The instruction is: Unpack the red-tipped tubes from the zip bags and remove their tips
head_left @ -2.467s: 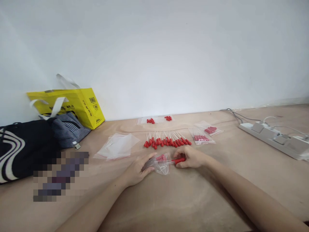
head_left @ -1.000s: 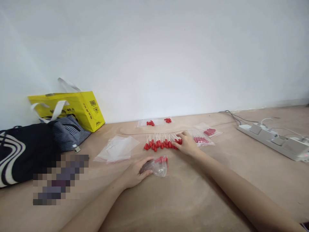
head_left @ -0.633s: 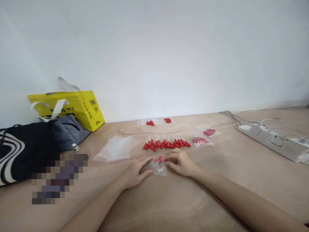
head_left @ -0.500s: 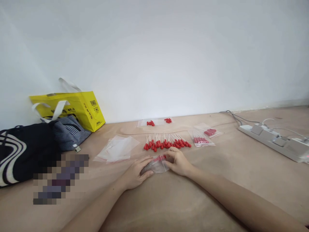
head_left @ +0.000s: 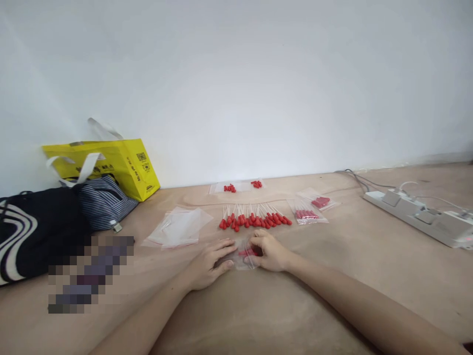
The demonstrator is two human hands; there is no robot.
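A small clear plastic bag with red-bulbed droppers inside lies on the wooden surface between my hands. My left hand rests on the bag's left end, its fingers pinching the plastic. My right hand is curled over the bag's right end, fingers closed on it where the red bulbs show. Just beyond the hands lies a row of several loose droppers with red bulbs.
A pile of empty clear bags lies to the left. Filled bags sit to the right, and two more by the wall. A yellow bag and dark bags stand at left. A power strip is at right.
My right hand reached out to the row of droppers, then came back to the bag and closed on its right end. The bag now lies flatter. My left hand stayed put.
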